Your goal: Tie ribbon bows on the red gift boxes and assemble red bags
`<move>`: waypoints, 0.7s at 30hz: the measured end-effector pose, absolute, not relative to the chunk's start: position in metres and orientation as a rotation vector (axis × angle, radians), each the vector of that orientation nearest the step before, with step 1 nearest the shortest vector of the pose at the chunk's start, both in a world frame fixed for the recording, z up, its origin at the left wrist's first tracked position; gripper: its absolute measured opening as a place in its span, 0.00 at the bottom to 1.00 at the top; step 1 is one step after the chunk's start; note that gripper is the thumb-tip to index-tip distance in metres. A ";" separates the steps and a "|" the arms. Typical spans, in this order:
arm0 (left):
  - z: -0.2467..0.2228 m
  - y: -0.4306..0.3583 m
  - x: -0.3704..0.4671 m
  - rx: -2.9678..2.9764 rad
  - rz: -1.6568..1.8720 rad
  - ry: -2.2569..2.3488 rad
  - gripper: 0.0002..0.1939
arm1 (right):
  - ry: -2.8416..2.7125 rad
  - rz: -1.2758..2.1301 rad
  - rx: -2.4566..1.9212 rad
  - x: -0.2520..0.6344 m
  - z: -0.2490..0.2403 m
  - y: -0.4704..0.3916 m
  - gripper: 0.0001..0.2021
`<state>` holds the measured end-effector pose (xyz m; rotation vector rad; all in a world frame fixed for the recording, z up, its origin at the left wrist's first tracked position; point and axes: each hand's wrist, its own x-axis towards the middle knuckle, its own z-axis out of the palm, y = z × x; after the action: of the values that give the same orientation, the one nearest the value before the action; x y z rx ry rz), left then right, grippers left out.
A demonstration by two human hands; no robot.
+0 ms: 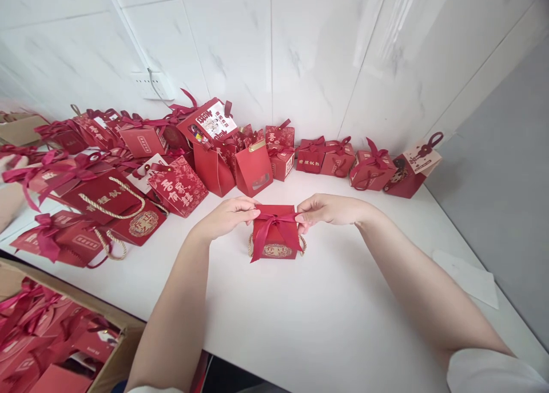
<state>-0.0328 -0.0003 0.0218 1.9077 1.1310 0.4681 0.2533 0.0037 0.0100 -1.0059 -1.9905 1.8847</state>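
A small red gift box point(275, 250) with a gold emblem stands upright on the white table point(274, 313), with twisted cord handles at its sides. Across its upper front lies a dark red ribbon point(274, 219), tied in a bow with two tails hanging down. At the box's left, my left hand point(234, 214) pinches one loop of the ribbon between thumb and fingers. My right hand point(319, 210) pinches the opposite loop on the right side. The ribbon is stretched sideways between both hands.
Many red gift boxes point(178, 187) crowd the left and back of the table. A cardboard carton point(122, 356) of red boxes stands at the lower left. White paper point(467, 277) lies at the right. Part of another person's arm point(9, 201) shows at the far left.
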 end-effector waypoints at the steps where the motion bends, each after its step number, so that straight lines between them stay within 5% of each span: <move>1: 0.022 -0.001 -0.032 1.894 0.472 1.121 0.22 | -1.995 1.879 -1.009 0.253 0.010 0.004 0.21; 21: 0.017 0.003 -0.044 1.872 0.415 1.073 0.16 | -2.212 1.677 -1.129 0.265 0.027 -0.001 0.23</move>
<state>-0.0442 0.0034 0.0170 1.8718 1.0731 0.4153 0.2649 -0.0011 0.0273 -1.1291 -2.2115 1.6765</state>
